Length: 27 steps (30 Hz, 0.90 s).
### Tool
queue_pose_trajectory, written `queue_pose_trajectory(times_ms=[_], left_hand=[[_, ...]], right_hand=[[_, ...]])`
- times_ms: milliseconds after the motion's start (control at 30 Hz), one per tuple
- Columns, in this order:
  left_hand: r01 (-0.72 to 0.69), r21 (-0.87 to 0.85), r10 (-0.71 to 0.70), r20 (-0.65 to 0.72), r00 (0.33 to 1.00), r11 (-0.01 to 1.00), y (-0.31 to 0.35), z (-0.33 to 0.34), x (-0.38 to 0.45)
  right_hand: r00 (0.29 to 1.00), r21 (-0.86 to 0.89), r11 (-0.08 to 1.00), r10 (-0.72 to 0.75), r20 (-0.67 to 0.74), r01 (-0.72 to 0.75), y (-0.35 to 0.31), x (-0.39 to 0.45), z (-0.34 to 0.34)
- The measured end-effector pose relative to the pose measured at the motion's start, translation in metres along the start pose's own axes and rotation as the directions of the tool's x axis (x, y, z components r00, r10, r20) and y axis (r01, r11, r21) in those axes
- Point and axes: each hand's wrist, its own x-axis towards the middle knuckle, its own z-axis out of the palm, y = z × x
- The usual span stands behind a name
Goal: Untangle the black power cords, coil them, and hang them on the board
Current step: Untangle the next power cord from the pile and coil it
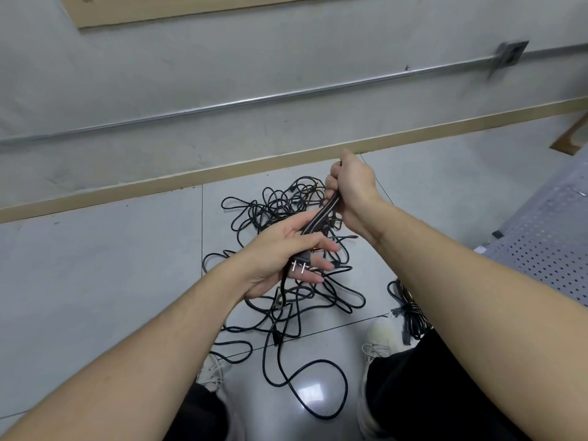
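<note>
Right hand (pixel 350 186) fisted round one end of the folded cord bundle (pixel 321 214), left hand (pixel 286 253) cradling the plug end over the floor tangle (pixel 286 281), fingers probably only loosely curled — keep those strands taut and parallel for wrapping.

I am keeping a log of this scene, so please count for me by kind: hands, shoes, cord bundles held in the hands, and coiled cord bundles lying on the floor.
Hands: 2, left hand and right hand
Shoes: 2, left shoe, right shoe
Held cord bundle: 1
Coiled bundle on floor: 1
Total: 6
</note>
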Motion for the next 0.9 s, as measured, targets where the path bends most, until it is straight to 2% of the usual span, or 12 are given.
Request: queue_pose_trajectory(times_ms=[67,133,233,333,433,500,633,833,900], left_hand=[[0.005,-0.042,-0.005,-0.002,1.000,0.999,-0.002,0.000,0.002],[0.008,-0.087,-0.014,-0.068,0.998,0.996,-0.004,0.000,0.005],[-0.077,-0.188,0.039,-0.196,0.980,0.979,-0.005,-0.004,0.013],[-0.174,-0.288,0.098,-0.259,0.961,0.942,0.000,-0.005,0.019],[-0.238,-0.419,0.096,-0.332,0.938,0.876,0.010,-0.007,0.019],[-0.284,-0.457,0.088,-0.404,0.911,0.843,0.015,-0.012,0.019],[-0.342,-0.494,0.034,-0.531,0.847,0.799,0.021,-0.028,0.017],[-0.325,-0.493,-0.127,-0.682,0.720,0.807,0.024,-0.060,0.012],[-0.293,-0.479,-0.164,-0.705,0.690,0.828,0.024,-0.069,0.008]], right_hand=[[1.000,-0.016,1.000,0.021,0.006,-0.021,0.003,0.002,-0.003],[0.997,-0.036,0.998,0.051,0.064,-0.049,0.006,0.001,-0.007],[0.966,-0.059,0.993,0.115,0.232,-0.104,0.012,0.000,-0.011],[0.913,-0.235,0.970,0.156,0.377,-0.068,0.023,-0.003,-0.009],[0.808,-0.420,0.908,0.247,0.535,0.000,0.036,-0.010,-0.006],[0.714,-0.540,0.834,0.310,0.628,0.112,0.041,-0.018,-0.007],[0.606,-0.663,0.677,0.392,0.692,0.320,0.049,-0.031,-0.005],[0.678,-0.787,0.387,0.404,0.614,0.481,0.046,-0.029,-0.005],[0.735,-0.809,0.352,0.351,0.580,0.471,0.038,-0.028,-0.009]])
